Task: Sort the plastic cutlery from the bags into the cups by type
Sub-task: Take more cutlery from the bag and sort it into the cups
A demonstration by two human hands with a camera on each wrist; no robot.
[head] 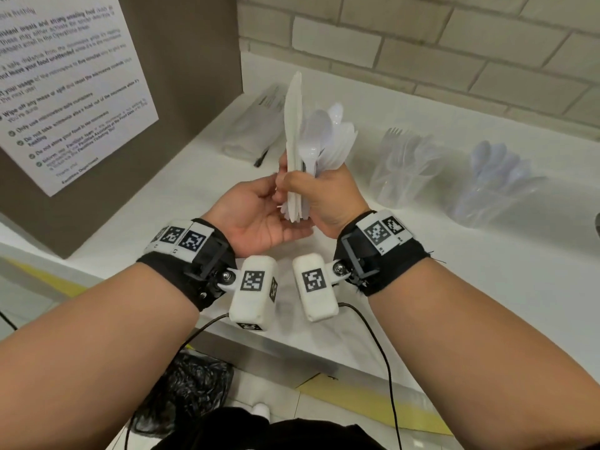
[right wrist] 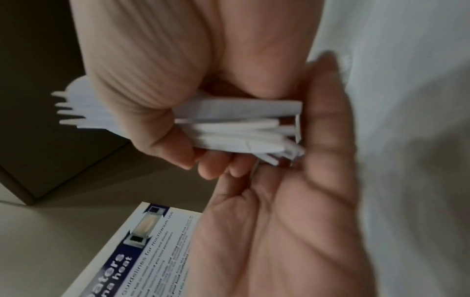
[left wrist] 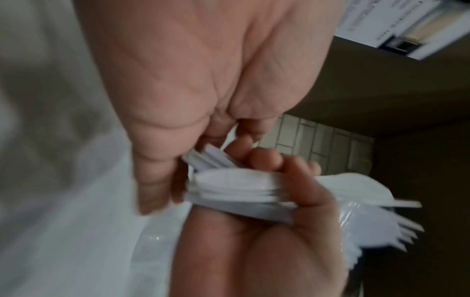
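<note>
My right hand [head: 319,190] grips an upright bundle of white plastic cutlery [head: 311,141], with long knives on the left and spoons fanned to the right. My left hand [head: 259,209] is palm up beside it. Its straight fingers lie against the knives and the handle ends, and I see no clear pinch. In the right wrist view the handle ends [right wrist: 241,126] butt against the left hand's fingers [right wrist: 328,124]. The left wrist view shows the bundle [left wrist: 241,188] crossing the right hand [left wrist: 300,231]. A clear cup with forks [head: 402,170] and a clear cup with spoons [head: 493,193] stand on the white counter [head: 422,254] at right.
A crumpled clear cutlery bag [head: 250,131] lies at the back of the counter. A brown box with a printed notice [head: 65,92] stands at left. A brick wall [head: 422,43] runs behind. Below the counter edge a black bag [head: 188,384] lies on the floor.
</note>
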